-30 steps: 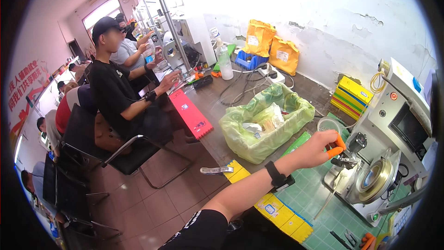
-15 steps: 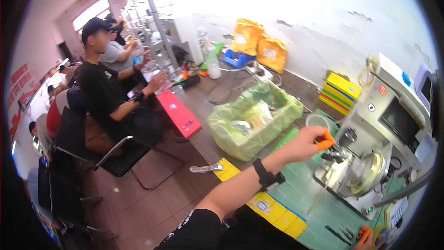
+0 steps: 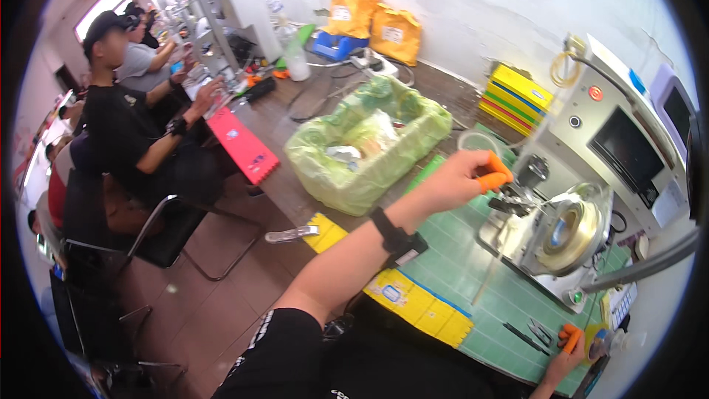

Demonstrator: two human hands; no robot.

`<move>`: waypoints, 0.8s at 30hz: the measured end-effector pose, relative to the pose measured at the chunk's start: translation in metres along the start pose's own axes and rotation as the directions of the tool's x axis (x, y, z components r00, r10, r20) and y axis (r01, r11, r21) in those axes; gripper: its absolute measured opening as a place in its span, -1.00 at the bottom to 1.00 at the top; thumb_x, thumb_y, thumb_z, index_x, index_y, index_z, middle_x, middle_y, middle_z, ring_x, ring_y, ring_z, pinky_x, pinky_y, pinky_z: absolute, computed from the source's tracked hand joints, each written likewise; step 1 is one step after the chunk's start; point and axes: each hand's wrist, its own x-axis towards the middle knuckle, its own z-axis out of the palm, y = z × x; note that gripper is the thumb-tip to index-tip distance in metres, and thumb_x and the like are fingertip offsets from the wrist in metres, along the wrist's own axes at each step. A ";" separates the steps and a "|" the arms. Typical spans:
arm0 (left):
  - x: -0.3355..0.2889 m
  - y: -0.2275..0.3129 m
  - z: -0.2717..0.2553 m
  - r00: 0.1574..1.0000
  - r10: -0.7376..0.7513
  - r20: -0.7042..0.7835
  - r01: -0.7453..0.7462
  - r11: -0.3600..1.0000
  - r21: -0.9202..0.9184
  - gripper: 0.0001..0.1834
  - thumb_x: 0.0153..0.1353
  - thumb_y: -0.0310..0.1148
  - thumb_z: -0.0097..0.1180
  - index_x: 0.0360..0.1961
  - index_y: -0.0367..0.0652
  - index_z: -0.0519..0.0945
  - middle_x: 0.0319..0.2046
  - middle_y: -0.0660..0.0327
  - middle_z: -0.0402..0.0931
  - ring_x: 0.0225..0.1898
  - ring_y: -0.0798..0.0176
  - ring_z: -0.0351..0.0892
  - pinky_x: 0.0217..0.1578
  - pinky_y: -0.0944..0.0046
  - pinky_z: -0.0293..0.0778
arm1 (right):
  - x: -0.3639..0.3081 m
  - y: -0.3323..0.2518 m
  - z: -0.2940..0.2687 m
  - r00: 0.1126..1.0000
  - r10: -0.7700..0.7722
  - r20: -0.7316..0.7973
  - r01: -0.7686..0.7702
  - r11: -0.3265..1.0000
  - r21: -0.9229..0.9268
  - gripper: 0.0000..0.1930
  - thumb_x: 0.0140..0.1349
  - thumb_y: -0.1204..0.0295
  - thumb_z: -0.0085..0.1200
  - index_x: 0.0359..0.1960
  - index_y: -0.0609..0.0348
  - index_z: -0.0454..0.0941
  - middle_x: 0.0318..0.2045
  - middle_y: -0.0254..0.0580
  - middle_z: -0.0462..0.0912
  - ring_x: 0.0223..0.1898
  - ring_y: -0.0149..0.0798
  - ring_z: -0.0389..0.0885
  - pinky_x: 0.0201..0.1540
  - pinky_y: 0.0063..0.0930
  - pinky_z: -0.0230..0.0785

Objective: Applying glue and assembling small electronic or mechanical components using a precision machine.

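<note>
Orange finger covers sit on the fingertips of both my hands. My left hand (image 3: 461, 181) reaches out over the bench, thumb and forefinger pinched together beside the metal mechanism (image 3: 513, 201) of a bench machine (image 3: 591, 122). Whatever is in that pinch is too small to make out. A spool of pale, clear-looking material (image 3: 565, 240) is mounted on the machine. Low at the right, my right hand (image 3: 565, 358) has its fingers curled together, and what they hold cannot be made out. It is close to a yellow round item (image 3: 594, 343) and small snips (image 3: 540, 332).
A box lined with a green bag (image 3: 332, 185) stands left of my forearm. Yellow strips (image 3: 421, 307) lie along the green mat's (image 3: 473, 258) front edge. Stacked coloured trays (image 3: 517, 100) and orange packets (image 3: 353, 11) stand by the wall. A co-worker (image 3: 118, 118) sits at left.
The view has shifted, so bench and machine appear further left and higher. My right hand shows more fully at the lower right. My left hand stays pinched by the mechanism.
</note>
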 end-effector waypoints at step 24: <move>-0.001 -0.005 0.006 0.998 0.048 -0.038 -0.049 0.998 -0.029 -0.85 0.45 -0.39 0.24 -0.04 -0.19 0.71 -0.22 0.33 0.69 -0.28 0.51 0.58 -0.28 0.40 0.50 | -0.003 -0.029 -0.008 0.997 0.048 0.065 -0.050 0.999 0.020 -0.67 0.61 0.34 -0.04 -0.13 0.36 0.72 -0.29 -0.16 0.77 -0.30 -0.35 0.66 -0.19 -0.45 0.50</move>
